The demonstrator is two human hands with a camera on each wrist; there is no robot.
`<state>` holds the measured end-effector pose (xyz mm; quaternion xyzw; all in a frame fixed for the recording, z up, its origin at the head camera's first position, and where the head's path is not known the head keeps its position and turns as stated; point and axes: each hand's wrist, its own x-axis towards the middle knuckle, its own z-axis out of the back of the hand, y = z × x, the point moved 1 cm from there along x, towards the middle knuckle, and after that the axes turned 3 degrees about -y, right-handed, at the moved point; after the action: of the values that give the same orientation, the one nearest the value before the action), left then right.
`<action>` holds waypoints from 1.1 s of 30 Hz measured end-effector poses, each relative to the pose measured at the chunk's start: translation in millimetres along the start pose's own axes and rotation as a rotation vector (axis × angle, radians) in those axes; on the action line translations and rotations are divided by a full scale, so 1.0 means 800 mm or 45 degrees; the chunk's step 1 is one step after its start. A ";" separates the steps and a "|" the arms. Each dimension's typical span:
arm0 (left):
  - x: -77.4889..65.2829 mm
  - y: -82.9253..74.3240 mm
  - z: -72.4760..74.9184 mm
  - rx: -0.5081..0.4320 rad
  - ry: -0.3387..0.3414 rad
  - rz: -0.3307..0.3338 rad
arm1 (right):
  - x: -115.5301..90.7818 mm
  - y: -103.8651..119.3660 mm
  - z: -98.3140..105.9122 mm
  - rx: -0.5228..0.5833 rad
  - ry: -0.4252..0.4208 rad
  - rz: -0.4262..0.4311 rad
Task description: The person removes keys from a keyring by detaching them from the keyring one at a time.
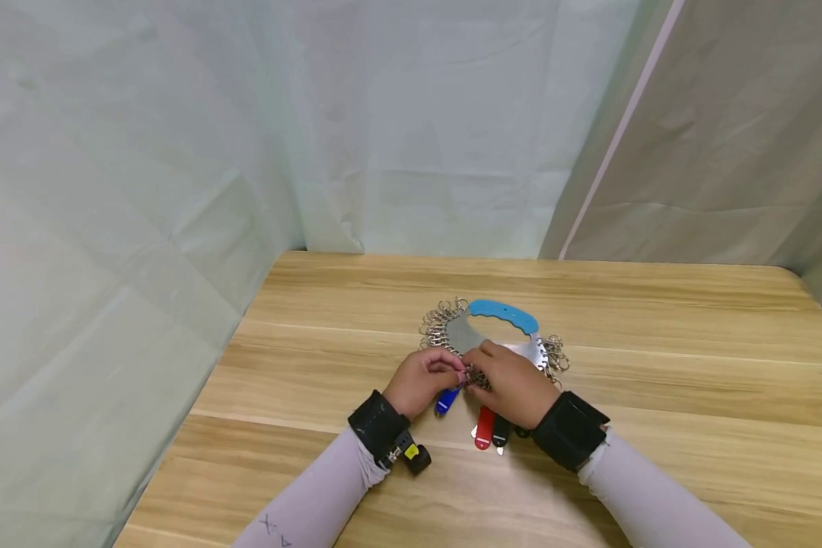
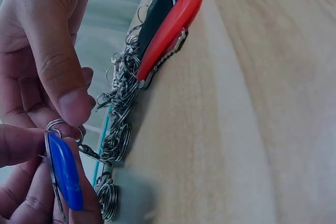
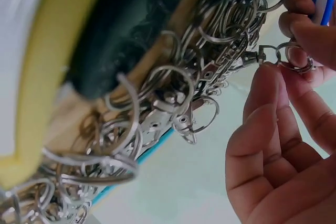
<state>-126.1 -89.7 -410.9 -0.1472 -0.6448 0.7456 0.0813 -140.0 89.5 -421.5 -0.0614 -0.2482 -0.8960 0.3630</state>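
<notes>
Both hands meet at the front edge of a metal key holder (image 1: 464, 335) with a blue handle (image 1: 503, 310). My left hand (image 1: 419, 380) pinches a blue key tag (image 2: 66, 174) near its ring, with a flat key against it. Fingers of my right hand (image 1: 514, 384) pinch the key ring (image 3: 298, 59) linked to that tag, beside a small swivel clasp (image 3: 253, 57). In the left wrist view, the right thumb (image 2: 73, 106) lies close above the ring. Exact finger contact is partly hidden.
Bunched metal rings (image 1: 438, 323) hang around the holder's edge, more rings (image 1: 555, 354) at its right. A red key tag (image 1: 483, 428) and black key tag (image 1: 501, 431) lie by the right wrist. A yellow tag (image 3: 44, 61) shows close up. Beneath is a wooden table (image 1: 315, 365); curtains (image 1: 438, 129) stand behind.
</notes>
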 end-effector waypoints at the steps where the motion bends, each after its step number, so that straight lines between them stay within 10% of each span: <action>1: 0.000 0.001 0.001 -0.017 0.003 0.006 | 0.000 0.000 0.000 -0.001 -0.002 0.006; 33: 0.002 0.002 0.002 -0.080 0.019 0.039 | -0.001 0.001 -0.004 -0.046 -0.051 0.049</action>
<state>-127.8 -90.7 -412.6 -0.1652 -0.6651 0.7249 0.0701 -138.2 88.1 -424.0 -0.0905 -0.2381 -0.8918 0.3738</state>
